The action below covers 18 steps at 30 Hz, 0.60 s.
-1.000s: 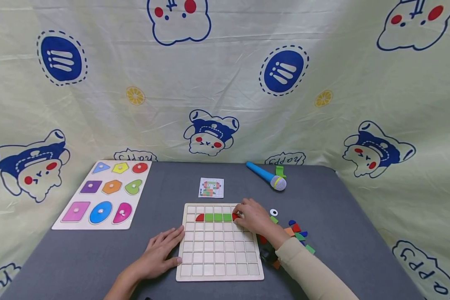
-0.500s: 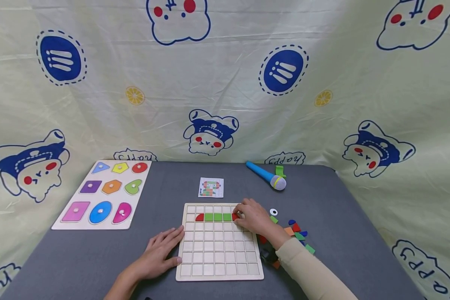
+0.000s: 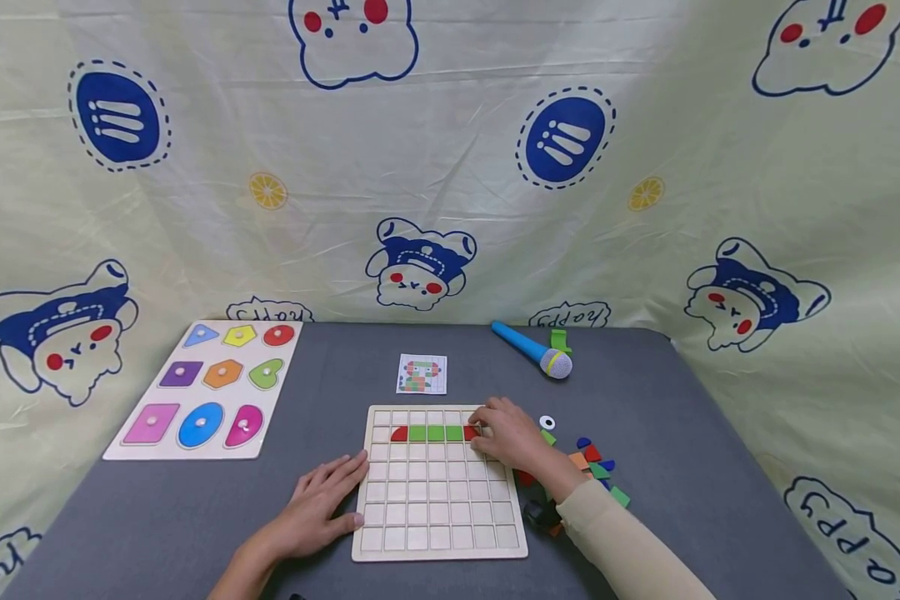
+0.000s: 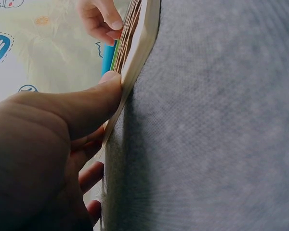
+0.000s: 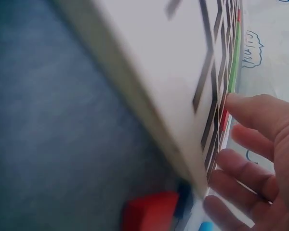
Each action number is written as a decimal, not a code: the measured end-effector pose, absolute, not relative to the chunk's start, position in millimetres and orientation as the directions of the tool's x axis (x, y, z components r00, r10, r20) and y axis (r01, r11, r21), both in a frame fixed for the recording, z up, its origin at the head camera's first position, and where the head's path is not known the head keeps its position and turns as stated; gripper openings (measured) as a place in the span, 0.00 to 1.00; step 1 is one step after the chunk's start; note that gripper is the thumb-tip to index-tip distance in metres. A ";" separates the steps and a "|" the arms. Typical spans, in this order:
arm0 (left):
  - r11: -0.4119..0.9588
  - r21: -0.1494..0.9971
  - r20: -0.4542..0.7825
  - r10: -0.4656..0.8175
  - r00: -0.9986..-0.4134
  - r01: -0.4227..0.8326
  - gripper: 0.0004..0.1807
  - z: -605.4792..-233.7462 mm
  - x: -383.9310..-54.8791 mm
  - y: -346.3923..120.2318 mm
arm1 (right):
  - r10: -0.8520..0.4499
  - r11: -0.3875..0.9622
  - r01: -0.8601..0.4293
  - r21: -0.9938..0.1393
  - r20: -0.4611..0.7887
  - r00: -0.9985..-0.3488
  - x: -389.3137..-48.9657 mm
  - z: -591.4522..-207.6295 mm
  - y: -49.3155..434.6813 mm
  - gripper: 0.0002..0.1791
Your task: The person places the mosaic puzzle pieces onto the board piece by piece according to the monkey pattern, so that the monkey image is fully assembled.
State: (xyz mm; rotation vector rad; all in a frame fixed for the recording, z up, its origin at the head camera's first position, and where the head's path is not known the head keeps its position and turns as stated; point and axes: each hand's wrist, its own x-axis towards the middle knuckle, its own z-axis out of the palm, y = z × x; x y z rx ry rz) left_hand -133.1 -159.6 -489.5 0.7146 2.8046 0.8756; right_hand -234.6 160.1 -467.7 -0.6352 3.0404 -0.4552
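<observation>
**Right hand [image 3: 508, 433] at the tip of a five-piece row [image 3: 436, 433]**

A person sits a thumb and fingertips of the right hand at a red piece [image 3: 470, 432] on a pale gridded board [image 3: 438, 493]; whether the fingers pinch it or merely press it cannot be told. The piece lies in the second line of cells from the board's far edge, partly hidden by the fingers, so which way it points is unclear.

From the fingertips, the row's long axis runs leftward, straight across the board: three green squares [image 3: 417, 433], then a second red piece [image 3: 400, 433], its rounded corner turned left and away from the person. The left hand [image 3: 318, 508], fingers extended, rests against the board's left edge, its thumb touching the rim.

Beyond the right hand, slightly left, lies a patterned card [image 3: 422, 374]. Farther off and to the right, a blue microphone [image 3: 521, 342] lies aslant, its silvery head pointing right and toward the person, a green block [image 3: 559, 340] just beside it. Near the right forearm are a white ring [image 3: 542, 422] and scattered coloured pieces [image 3: 598, 472]. A shape puzzle [image 3: 195, 394] lies well left of the grip.
</observation>
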 end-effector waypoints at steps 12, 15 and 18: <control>0.724 0.570 0.012 0.465 -0.885 0.388 0.38 -486.1 -133.3 -159.3 | -0.216 0.926 -0.264 -0.269 0.194 -0.957 -225.9 -459.5 217.4 0.16; 0.724 0.575 0.001 0.464 -0.886 0.381 0.38 -486.2 -133.7 -159.0 | -0.171 0.942 -0.216 -0.256 0.186 -0.968 -224.2 -459.5 232.8 0.17; 0.724 0.582 -0.009 0.460 -0.888 0.369 0.38 -486.3 -134.1 -158.6 | -0.127 0.956 -0.165 -0.244 0.162 -0.979 -223.3 -461.1 246.7 0.18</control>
